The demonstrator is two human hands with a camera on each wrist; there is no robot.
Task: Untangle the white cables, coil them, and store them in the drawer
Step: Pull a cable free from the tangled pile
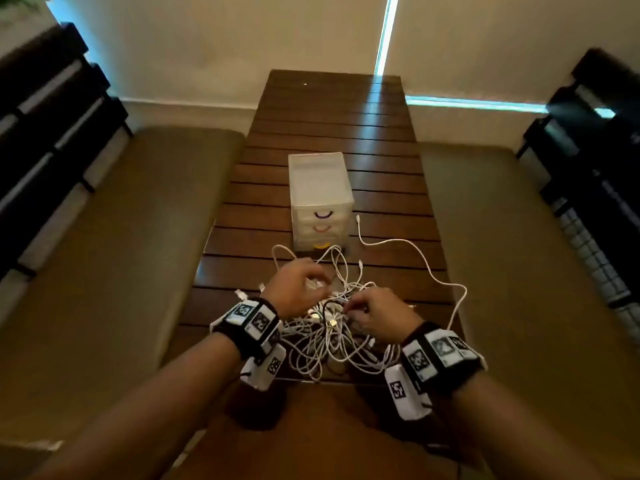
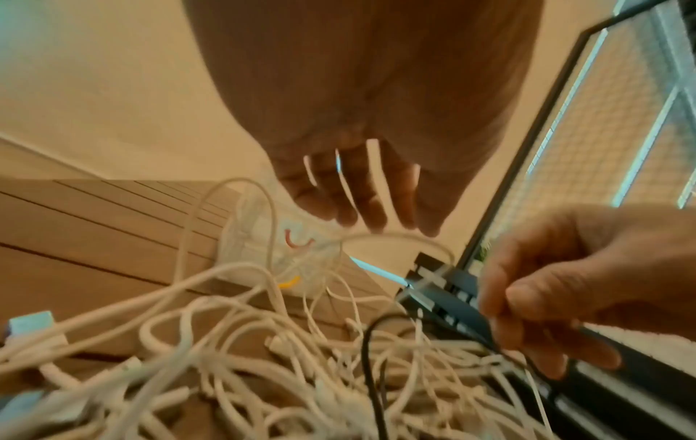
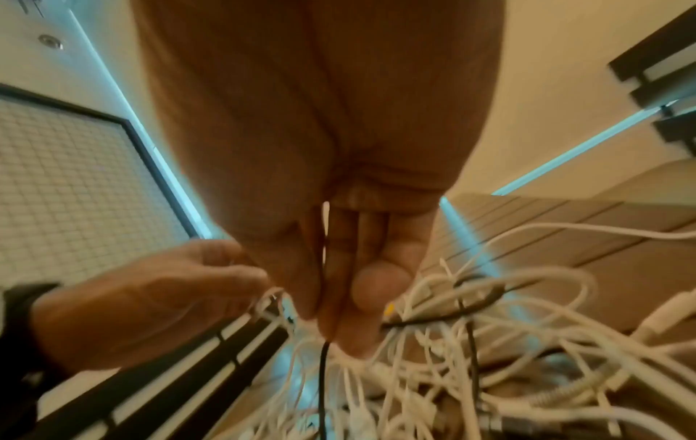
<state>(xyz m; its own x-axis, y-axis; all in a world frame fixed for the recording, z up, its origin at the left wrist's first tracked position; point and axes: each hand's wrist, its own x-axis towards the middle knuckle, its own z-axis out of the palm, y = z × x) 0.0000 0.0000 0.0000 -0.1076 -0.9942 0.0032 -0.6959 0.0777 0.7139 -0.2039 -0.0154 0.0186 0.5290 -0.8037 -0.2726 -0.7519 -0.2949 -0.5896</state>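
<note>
A tangle of white cables [image 1: 332, 337] [image 2: 226, 342] [image 3: 489, 342] lies on the near end of the slatted wooden table [image 1: 332, 126]. A thin black cable [image 1: 322, 306] [image 2: 367, 357] [image 3: 323, 387] runs through it. My right hand [image 1: 353, 311] [image 3: 331, 327] pinches this black cable just above the heap. Over the tangle's far left side hovers my left hand [image 1: 313, 280] [image 2: 361, 214], fingers relaxed and pointing down, close to a white loop. Behind the heap stands a translucent drawer unit [image 1: 320, 199] [image 2: 263, 238] with all three drawers shut.
Olive cushioned benches flank the table on the left [image 1: 121, 254] and right [image 1: 519, 254], with dark slatted backrests behind them. One long white cable end [image 1: 433, 268] trails off to the right of the drawer unit. Bare table surface lies beyond the unit.
</note>
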